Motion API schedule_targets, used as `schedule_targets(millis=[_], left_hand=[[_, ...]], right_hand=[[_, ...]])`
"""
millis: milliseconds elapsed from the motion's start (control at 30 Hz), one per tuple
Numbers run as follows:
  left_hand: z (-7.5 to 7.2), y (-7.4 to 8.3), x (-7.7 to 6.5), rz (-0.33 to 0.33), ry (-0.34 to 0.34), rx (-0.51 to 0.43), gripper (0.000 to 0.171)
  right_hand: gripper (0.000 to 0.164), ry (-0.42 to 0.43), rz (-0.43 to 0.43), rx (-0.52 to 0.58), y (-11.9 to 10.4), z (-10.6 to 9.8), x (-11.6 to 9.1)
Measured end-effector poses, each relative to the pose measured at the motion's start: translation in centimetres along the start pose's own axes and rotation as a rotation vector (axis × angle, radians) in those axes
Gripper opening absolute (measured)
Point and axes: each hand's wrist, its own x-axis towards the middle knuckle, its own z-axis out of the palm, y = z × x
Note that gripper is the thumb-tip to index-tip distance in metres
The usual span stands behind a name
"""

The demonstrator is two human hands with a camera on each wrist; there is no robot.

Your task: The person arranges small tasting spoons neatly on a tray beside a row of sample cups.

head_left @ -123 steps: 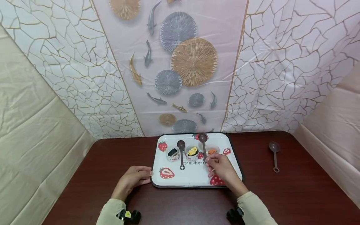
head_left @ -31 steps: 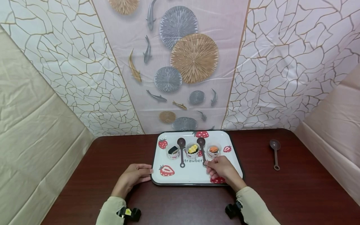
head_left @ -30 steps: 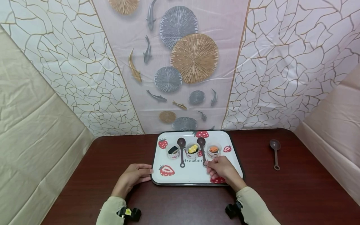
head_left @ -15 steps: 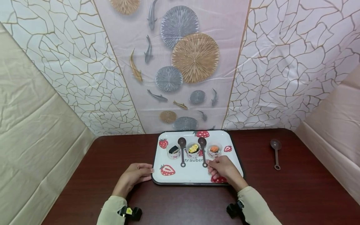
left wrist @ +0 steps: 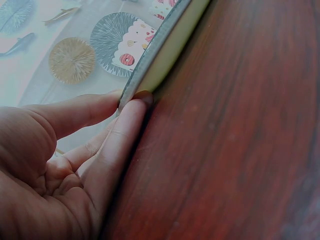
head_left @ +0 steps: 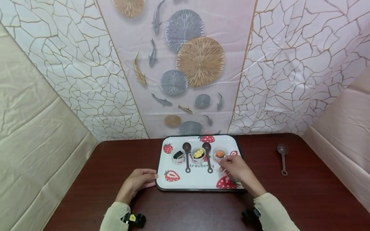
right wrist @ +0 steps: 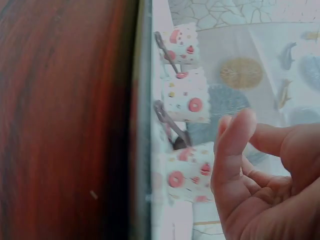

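Observation:
A white strawberry-print tray (head_left: 192, 183) with a dark rim lies on the table. My left hand (head_left: 136, 184) pinches its left edge, the thumb and a finger (left wrist: 120, 132) meeting at the rim in the left wrist view. Two brown spoons rest on the tray, one spoon (head_left: 186, 147) left and one spoon (head_left: 206, 146) right of the middle cup. My right hand (head_left: 240, 170) hovers over the tray's right side, fingers bent with nothing between them. It is nearest the patterned paper cup (head_left: 215, 159) with an orange-topped piece of food.
A middle cup (head_left: 198, 161) holds yellow-topped food, and a left cup (head_left: 178, 161) a black-wrapped piece. A third brown spoon (head_left: 283, 158) lies on the dark wood table (head_left: 188, 211) at the far right. A patterned cloth backdrop (head_left: 199, 112) stands behind the table.
The right-hand spoon has been laid down and let go beside the middle cup. My right hand has moved right, away from its handle. My left hand stays at the tray edge.

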Motion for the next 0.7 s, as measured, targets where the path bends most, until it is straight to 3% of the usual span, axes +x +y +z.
schedule_targets(millis=[200,367,700], left_hand=[[0.0,-0.1,0.0,0.008,0.005,-0.006,0.041],[-0.2,0.0,0.0,0.019,-0.008,-0.005,0.042],[-0.2,0.1,-0.3,0.023,-0.018,-0.024,0.041]], right_hand=[[0.034,0.013,-0.07,-0.037,-0.9,-2.0,-1.2],[0.035,0.067,-0.146,-0.043,-0.8,-3.7,-2.1],[0.037,0.168,-0.223,-0.16,0.0,-7.0,-3.1]])
